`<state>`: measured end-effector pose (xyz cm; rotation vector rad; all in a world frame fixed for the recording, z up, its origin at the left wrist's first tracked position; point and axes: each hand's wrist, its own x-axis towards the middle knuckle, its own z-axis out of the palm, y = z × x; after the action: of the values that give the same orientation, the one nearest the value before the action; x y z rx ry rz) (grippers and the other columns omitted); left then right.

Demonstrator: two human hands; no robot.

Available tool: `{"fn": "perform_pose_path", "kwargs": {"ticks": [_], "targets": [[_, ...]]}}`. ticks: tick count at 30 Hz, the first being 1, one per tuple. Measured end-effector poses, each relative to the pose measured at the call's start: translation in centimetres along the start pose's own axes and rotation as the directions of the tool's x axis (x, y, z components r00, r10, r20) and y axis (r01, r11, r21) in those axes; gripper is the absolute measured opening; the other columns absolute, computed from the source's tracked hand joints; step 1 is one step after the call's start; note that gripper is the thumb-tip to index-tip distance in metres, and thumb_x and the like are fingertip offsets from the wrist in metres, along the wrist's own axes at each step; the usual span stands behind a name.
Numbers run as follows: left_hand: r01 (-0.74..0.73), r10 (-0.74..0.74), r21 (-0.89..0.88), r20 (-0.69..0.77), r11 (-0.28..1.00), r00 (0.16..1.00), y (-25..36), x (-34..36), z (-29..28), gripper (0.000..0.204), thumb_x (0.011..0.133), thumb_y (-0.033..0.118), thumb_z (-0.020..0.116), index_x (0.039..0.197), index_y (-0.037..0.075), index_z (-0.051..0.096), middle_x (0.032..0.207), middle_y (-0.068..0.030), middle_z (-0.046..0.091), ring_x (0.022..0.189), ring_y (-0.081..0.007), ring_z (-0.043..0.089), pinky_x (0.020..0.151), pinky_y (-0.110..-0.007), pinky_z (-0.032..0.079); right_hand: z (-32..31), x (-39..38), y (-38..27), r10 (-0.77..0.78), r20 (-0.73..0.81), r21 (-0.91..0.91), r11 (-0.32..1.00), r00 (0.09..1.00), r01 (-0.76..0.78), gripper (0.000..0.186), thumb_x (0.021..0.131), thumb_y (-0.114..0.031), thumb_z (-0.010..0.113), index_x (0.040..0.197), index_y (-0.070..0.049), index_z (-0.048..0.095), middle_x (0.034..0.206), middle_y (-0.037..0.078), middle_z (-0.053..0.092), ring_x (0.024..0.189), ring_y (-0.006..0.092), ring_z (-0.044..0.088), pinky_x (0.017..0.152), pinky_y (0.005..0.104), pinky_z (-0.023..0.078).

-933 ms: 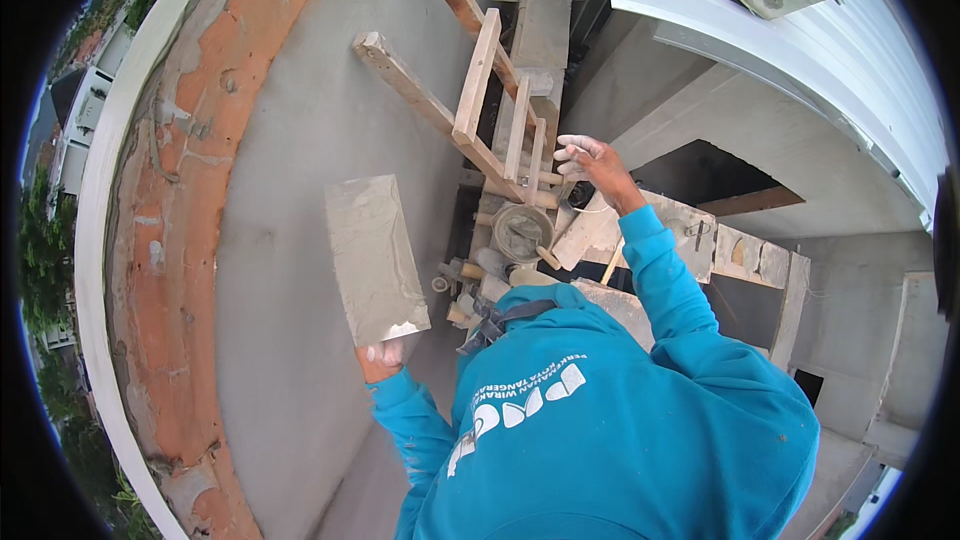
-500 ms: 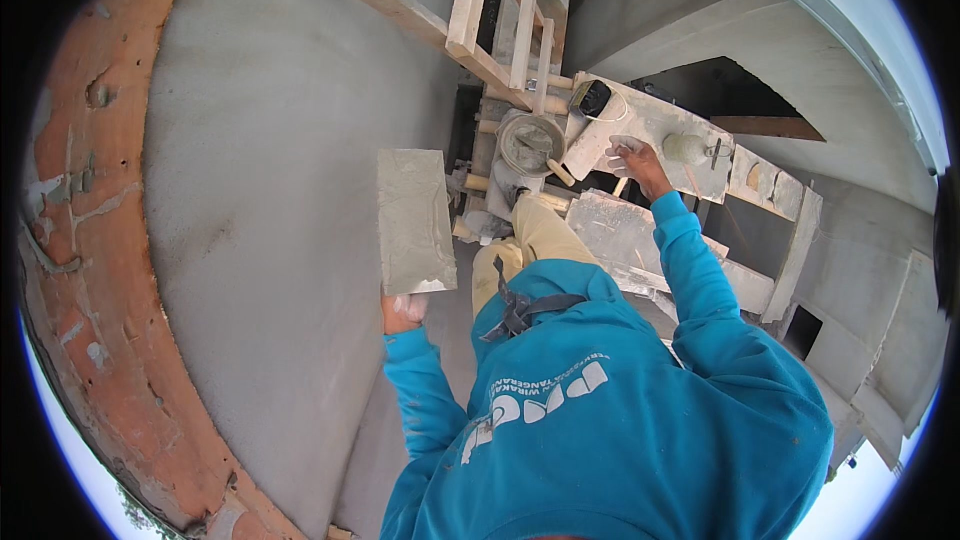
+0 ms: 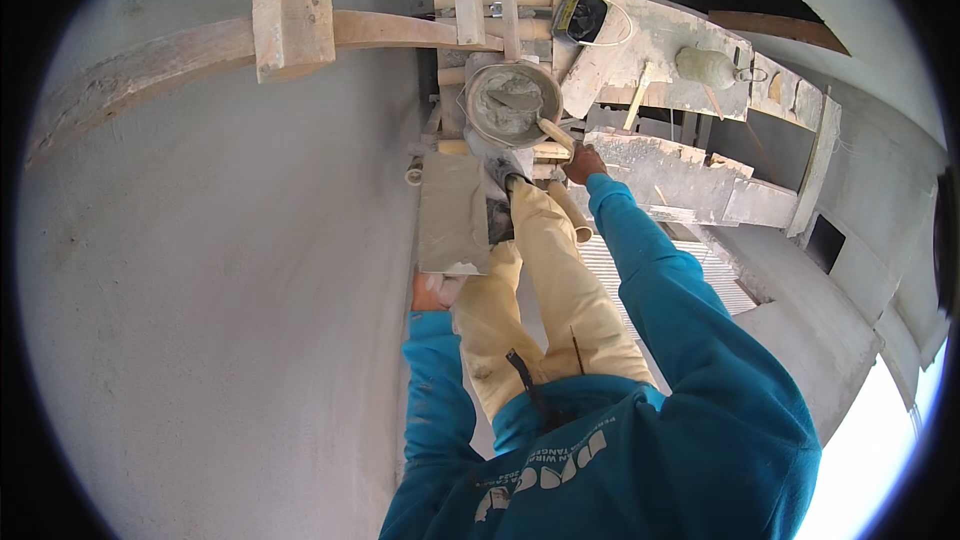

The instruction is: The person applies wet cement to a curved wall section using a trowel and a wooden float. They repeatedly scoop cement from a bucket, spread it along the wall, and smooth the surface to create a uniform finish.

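Our left hand [image 3: 438,290] grips a mortar-smeared hawk [image 3: 453,215]; our right hand [image 3: 583,166], its closure unclear, is at the trowel handle [image 3: 556,134].

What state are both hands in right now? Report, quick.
Left hand: closed, holding the flat board.
Right hand: at the end of the trowel handle; whether it grips cannot be told.

We see white lettering [image 3: 592,448] on the chest of the blue sweatshirt [image 3: 725,410]: several big, blocky characters with smaller lines of capitals beside them. All of it stands tilted and nearly upside down to us, and folds in the cloth swallow part of it. On the black container [image 3: 590,18] we make out a yellow patch [image 3: 568,12], its markings too small to read.
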<state>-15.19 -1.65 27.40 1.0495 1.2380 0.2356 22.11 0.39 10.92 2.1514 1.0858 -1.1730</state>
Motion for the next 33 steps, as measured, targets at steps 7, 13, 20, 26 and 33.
{"fn": "perform_pose_path", "kwargs": {"ticks": [7,13,20,26,33], "targets": [[0.201,-0.245,-0.486,-0.026,0.85,0.969,-3.9,5.8,2.7,0.037,0.083,0.001,0.065,0.12,0.001,0.058,0.118,-0.0109,0.065,0.104,-0.0218,0.063,0.088,-0.035,0.053,2.2,6.8,-1.7,0.166,0.063,-0.042,0.986,0.984,-0.164,0.052,0.086,-0.028,0.065,0.13,-0.008,0.043,0.131,0.015,0.053,0.127,0.0313,0.052,0.106,0.0528,0.038],[-0.123,0.112,0.112,0.097,0.986,0.989,-5.1,9.9,3.0,0.036,0.096,0.013,0.054,0.13,0.004,0.05,0.125,-0.0096,0.06,0.114,-0.0257,0.059,0.094,-0.041,0.05,5.6,8.8,-2.2,0.078,-0.007,-0.017,0.997,0.997,-0.078,0.05,0.085,-0.031,0.066,0.122,-0.004,0.047,0.12,0.02,0.062,0.114,0.0363,0.061,0.096,0.0506,0.046],[0.383,-0.404,-0.78,0.183,0.496,0.896,-7.6,14.2,6.8,0.037,0.094,0.027,0.06,0.127,0.011,0.052,0.117,-0.0068,0.062,0.105,-0.027,0.061,0.085,-0.047,0.052,2.3,-1.6,-0.8,-0.138,-0.064,0.279,0.948,0.988,0.15,0.045,0.082,-0.03,0.068,0.113,-0.002,0.053,0.096,0.026,0.068,0.092,0.0427,0.066,0.08,0.0495,0.053],[0.335,-0.554,-0.94,0.312,-0.063,0.772,-4.5,18.8,10.4,0.038,0.097,0.038,0.055,0.126,0.015,0.052,0.122,-0.0058,0.06,0.11,-0.0251,0.056,0.089,-0.05,0.047,0.3,-8.0,0.1,-0.223,-0.114,0.523,0.815,0.968,0.249,0.039,0.081,-0.021,0.071,0.112,-0.004,0.053,0.089,0.025,0.066,0.087,0.0421,0.066,0.073,0.0454,0.052],[0.083,-0.075,-0.512,0.036,0.855,0.996,-5.5,20.4,10.4,0.037,0.092,0.028,0.057,0.122,0.007,0.053,0.116,-0.007,0.063,0.105,-0.0264,0.059,0.081,-0.045,0.05,3.0,-8.3,1.9,-0.222,-0.153,0.506,0.82,0.963,0.269,0.039,0.081,-0.015,0.071,0.113,-0.003,0.051,0.086,0.023,0.065,0.082,0.0384,0.066,0.071,0.042,0.051]]}}
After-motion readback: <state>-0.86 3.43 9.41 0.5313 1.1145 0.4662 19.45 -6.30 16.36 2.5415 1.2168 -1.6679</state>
